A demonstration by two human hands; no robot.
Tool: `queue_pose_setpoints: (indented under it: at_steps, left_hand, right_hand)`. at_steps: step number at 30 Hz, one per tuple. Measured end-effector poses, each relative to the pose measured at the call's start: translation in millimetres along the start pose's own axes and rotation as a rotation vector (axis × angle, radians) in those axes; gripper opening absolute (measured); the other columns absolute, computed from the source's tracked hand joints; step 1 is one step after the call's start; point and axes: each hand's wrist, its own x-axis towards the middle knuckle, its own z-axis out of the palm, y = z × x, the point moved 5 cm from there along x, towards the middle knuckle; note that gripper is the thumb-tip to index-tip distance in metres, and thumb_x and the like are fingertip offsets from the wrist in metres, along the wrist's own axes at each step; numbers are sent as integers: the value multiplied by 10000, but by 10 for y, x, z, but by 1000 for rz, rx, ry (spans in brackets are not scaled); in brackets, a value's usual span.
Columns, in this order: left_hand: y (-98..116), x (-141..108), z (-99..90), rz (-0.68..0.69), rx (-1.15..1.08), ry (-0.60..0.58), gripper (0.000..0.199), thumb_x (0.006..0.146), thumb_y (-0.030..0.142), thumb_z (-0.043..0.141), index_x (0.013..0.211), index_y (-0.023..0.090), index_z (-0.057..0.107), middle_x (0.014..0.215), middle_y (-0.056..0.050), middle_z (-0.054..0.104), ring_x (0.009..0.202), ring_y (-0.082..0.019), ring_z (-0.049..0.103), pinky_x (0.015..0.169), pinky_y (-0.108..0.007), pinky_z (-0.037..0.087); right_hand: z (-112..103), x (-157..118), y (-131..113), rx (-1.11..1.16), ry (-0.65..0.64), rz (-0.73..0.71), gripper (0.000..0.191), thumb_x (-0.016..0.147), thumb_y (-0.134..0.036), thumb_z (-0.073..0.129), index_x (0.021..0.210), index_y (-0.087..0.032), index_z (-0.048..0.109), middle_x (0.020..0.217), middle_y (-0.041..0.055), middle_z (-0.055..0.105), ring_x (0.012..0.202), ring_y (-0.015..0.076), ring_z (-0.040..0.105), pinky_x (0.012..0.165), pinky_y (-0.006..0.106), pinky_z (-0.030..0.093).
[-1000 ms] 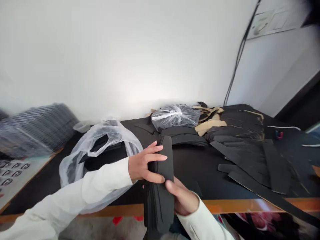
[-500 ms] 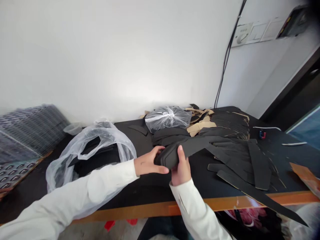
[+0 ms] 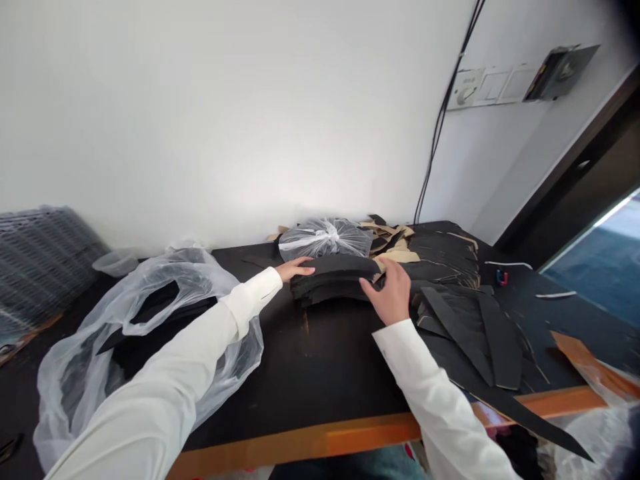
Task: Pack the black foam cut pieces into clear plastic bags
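While the left hand (image 3: 295,269) and right hand (image 3: 389,291) rest open, unclenched, on opposite ends of a curved stack of black foam strips (image 3: 333,280), that stack lies on the black tabletop (image 3: 310,387) near a tied clear plastic bag (image 3: 325,240); even pressure from both hands would suit its layers.

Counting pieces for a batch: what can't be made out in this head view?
Head view:
Layers in the black foam stack: too dark and fine to count.
Stack's right end: covered by the right hand.
Contents of the knotted clear bag: blurred by its film.
Black pieces in the large clear bag: partly covered by the left sleeve.
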Motion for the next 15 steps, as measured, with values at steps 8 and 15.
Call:
queue_pose_setpoints:
  at_steps: [8, 15]
  left_hand:
    - [326, 45, -8, 235, 596, 151, 799, 685, 485, 744, 1369, 158, 491, 1486, -150, 390, 1396, -367, 301, 1178, -476, 197]
    - [267, 6, 478, 252, 867, 223, 704, 816, 268, 647, 1433, 108, 348, 1351, -197, 506, 1221, -349, 526, 1023, -462, 427]
  right_hand:
    - [707, 624, -208, -406, -486, -330, 783, 712, -371, 776, 1401, -198, 446, 1270, 159, 583, 1186, 345, 520, 1019, 486, 378]
    - [712, 588, -16, -328, -566, -407, 648, 755, -341, 722, 1335, -173, 489, 1213, 133, 622, 1104, 290, 585, 974, 413, 444]
